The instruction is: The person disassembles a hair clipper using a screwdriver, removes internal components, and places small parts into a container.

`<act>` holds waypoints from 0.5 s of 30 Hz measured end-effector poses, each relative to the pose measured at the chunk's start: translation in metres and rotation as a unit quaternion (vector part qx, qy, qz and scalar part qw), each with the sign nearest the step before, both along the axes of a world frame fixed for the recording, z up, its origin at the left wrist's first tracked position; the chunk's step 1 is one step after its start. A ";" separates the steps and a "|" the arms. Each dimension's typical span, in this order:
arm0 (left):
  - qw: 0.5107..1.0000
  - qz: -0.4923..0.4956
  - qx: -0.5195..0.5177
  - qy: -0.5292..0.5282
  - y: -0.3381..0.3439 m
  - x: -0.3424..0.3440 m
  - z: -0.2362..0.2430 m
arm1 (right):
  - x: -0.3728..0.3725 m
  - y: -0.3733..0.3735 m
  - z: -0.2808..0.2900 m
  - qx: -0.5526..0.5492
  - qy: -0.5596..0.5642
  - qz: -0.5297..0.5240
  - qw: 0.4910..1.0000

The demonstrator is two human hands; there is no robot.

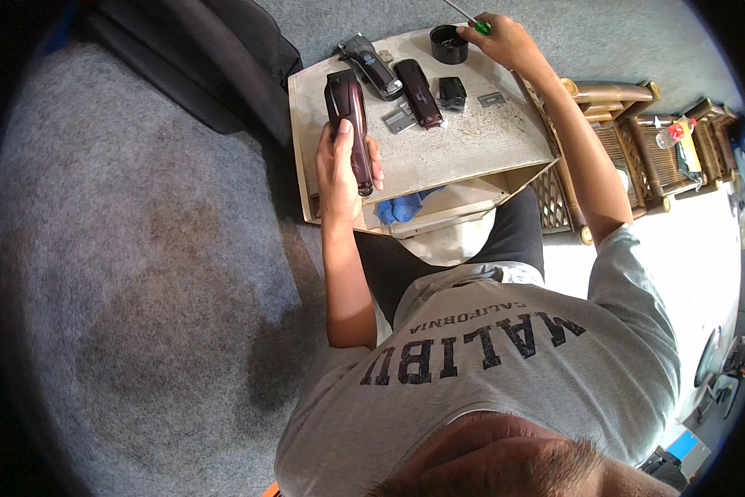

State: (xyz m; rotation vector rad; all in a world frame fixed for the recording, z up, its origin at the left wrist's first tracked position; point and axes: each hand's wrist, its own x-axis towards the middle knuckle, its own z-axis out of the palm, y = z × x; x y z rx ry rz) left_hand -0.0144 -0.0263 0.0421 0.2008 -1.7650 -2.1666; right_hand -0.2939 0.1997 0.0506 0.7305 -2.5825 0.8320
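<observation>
My left hand (pixel 346 161) grips an upright maroon hair clipper (pixel 343 99) over the left part of a pale wooden tabletop (pixel 505 141). My right hand (pixel 509 45) holds a screwdriver (pixel 481 27) with a green handle, its shaft pointing up-left, beside the rim of a small black round container (pixel 447 51). Around them lie a dark grey clipper (pixel 371 68), a second maroon clipper body (pixel 419 93), a small black part (pixel 452 94), a metal blade piece (pixel 399 120) and a small flat metal plate (pixel 490 99).
A blue cloth (pixel 401 207) sits in the opening under the tabletop. Bamboo furniture (pixel 604 157) with small items stands at the right. A dark fabric item (pixel 215 74) is at upper left, and grey carpet (pixel 140 248) covers the left. My legs are under the table's front.
</observation>
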 end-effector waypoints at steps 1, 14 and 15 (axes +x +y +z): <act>1.000 0.001 -0.001 -0.001 -0.001 0.001 0.000 | 0.001 -0.005 0.001 -0.002 -0.057 0.000 0.998; 0.999 -0.006 0.031 0.007 -0.002 -0.001 -0.003 | 0.053 0.006 0.007 0.018 0.055 0.046 0.997; 1.000 -0.007 0.028 0.008 -0.001 -0.001 -0.002 | 0.057 0.008 0.009 0.019 0.061 0.053 0.997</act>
